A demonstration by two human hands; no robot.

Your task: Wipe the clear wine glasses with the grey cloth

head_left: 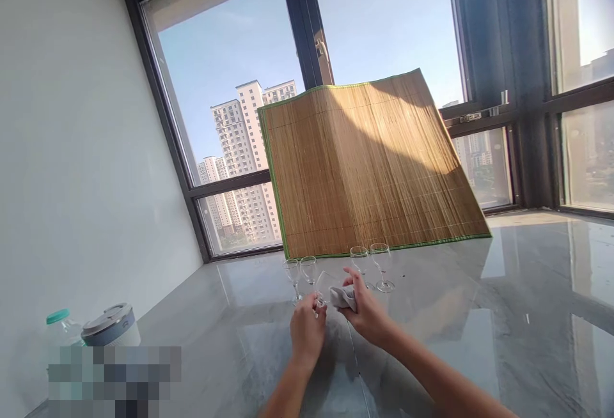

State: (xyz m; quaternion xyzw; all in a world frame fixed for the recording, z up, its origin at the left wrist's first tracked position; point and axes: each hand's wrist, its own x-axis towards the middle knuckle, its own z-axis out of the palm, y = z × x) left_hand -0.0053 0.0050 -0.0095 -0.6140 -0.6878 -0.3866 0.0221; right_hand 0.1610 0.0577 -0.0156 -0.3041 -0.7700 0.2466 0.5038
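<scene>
My left hand (307, 328) is closed on a small clear stemmed glass (324, 282), tilted and hard to see against the shiny surface. A folded light grey cloth (342, 298) is in my right hand (365, 310), close beside that glass. Whether the cloth touches the glass I cannot tell. Beyond my left hand stand two stemmed glasses, a left one (291, 271) and a right one (308, 268). Two more stand past my right hand, one partly hidden by it (359, 257) and one with its whole foot showing (381, 266).
A bamboo mat with green edging (374, 169) leans against the window behind the glasses. On the left of the glossy grey countertop (215, 341) are a lidded cup (112, 327) and a clear bottle with a green cap (58, 317). Blurred blocks cover the area before them.
</scene>
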